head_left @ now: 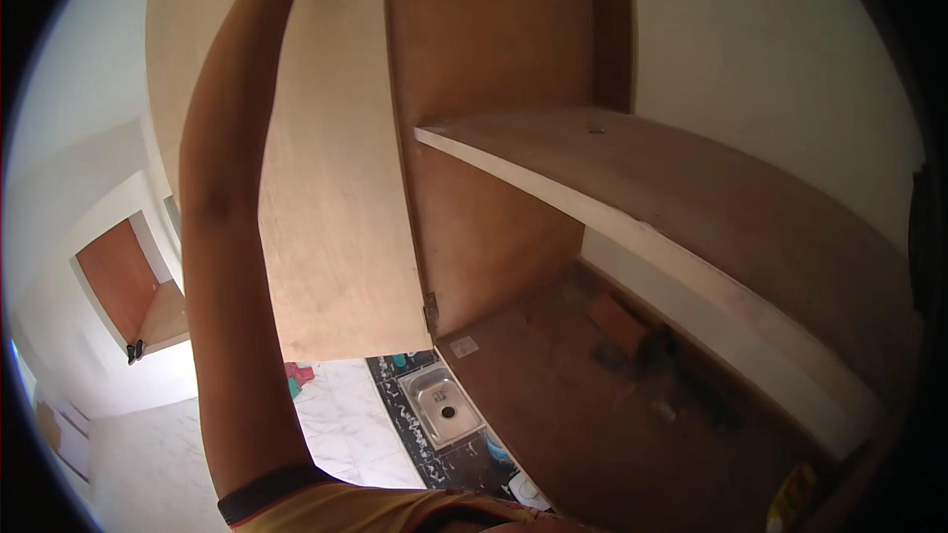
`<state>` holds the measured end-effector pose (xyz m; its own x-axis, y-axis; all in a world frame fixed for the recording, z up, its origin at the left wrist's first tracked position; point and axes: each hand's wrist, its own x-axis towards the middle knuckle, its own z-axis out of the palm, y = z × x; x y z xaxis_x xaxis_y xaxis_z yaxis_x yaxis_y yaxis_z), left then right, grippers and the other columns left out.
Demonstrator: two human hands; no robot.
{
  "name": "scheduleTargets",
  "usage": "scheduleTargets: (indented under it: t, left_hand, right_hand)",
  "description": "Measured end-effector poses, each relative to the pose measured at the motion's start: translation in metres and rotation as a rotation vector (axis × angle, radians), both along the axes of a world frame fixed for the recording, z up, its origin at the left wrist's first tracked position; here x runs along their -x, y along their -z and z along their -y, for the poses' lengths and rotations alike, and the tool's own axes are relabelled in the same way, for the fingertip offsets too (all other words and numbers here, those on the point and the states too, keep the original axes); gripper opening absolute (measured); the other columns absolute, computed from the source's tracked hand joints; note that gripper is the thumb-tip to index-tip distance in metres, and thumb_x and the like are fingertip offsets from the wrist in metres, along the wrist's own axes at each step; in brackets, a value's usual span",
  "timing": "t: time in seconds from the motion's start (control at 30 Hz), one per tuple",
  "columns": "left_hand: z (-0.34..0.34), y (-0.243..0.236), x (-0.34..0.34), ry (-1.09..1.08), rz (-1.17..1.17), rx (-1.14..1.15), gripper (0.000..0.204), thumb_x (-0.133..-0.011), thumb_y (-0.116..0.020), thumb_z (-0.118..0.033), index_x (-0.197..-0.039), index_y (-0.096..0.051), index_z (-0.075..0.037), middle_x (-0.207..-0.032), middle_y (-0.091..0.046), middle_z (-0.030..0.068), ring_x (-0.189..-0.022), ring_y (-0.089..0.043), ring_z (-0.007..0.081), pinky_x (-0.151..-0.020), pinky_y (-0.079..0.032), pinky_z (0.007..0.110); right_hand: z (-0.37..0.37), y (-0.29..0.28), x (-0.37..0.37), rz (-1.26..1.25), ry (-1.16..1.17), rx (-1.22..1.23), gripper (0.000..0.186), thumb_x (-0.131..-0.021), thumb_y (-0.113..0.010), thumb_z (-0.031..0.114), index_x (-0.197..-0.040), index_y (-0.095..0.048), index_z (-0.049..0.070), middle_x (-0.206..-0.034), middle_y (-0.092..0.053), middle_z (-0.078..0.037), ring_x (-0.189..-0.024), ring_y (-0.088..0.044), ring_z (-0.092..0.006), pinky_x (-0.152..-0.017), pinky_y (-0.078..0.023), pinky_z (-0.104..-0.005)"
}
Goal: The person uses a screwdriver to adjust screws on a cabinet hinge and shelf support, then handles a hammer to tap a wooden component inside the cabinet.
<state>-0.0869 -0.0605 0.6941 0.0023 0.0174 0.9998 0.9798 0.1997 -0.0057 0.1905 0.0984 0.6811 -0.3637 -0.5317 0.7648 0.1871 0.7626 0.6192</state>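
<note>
My left arm [229, 207] reaches up past the light wooden cabinet door [336, 158], which stands swung out on its hinges. The hand itself lies beyond the top edge, so its fingers and whatever they may touch are hidden. No part of my right hand shows. Right of the door is the cabinet's inside, with a brown side panel [494, 30] and a dusty shelf [671, 197] with a pale front edge. A small flat piece [595, 128] lies on that shelf.
On the dusty cabinet bottom [523, 405] lie a reddish-brown block [614, 324] and dark, unclear items. A yellow object [792, 498] sits at the lower right. Below are a steel sink [442, 407] in a black counter and a marble-patterned floor [351, 419]. A wall opening [123, 276] is at left.
</note>
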Motion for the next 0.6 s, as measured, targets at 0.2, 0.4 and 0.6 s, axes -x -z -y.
scheduleTargets:
  t: [0.2,0.4,0.6]
  left_hand:
    - [-0.031,-0.002,0.014,1.081,0.512,-0.323,0.022,-0.106,-0.053,-0.016,-0.112,-0.065,0.001,-0.095,-0.071,0.0118,-0.090,-0.071,0.0242,-0.079,-0.063,0.037]
    - [-0.075,-0.027,0.031,1.842,0.449,-0.294,0.022,-0.109,-0.048,-0.015,-0.107,-0.060,0.003,-0.094,-0.070,0.0159,-0.091,-0.072,0.0313,-0.085,-0.066,0.043]
    - [-0.135,-0.026,0.010,2.265,0.469,-0.482,0.026,-0.110,-0.046,-0.016,-0.105,-0.060,0.004,-0.098,-0.071,0.0172,-0.091,-0.073,0.0320,-0.087,-0.066,0.044]
  right_hand:
    - [-0.002,-0.006,-0.002,0.000,-0.053,-0.016,0.033,-0.088,-0.070,0.026,-0.106,-0.076,-0.001,-0.105,-0.075,-0.024,-0.102,-0.072,-0.0369,-0.091,-0.056,-0.0441]
    - [-0.032,-0.007,0.013,0.045,-0.153,0.023,0.036,-0.089,-0.068,0.023,-0.117,-0.071,0.000,-0.113,-0.074,-0.023,-0.107,-0.071,-0.0362,-0.094,-0.055,-0.0422]
    - [-0.043,0.019,0.010,-0.013,-0.151,0.030,0.033,-0.087,-0.069,0.020,-0.113,-0.071,-0.001,-0.108,-0.073,-0.022,-0.103,-0.070,-0.0378,-0.091,-0.055,-0.0439]
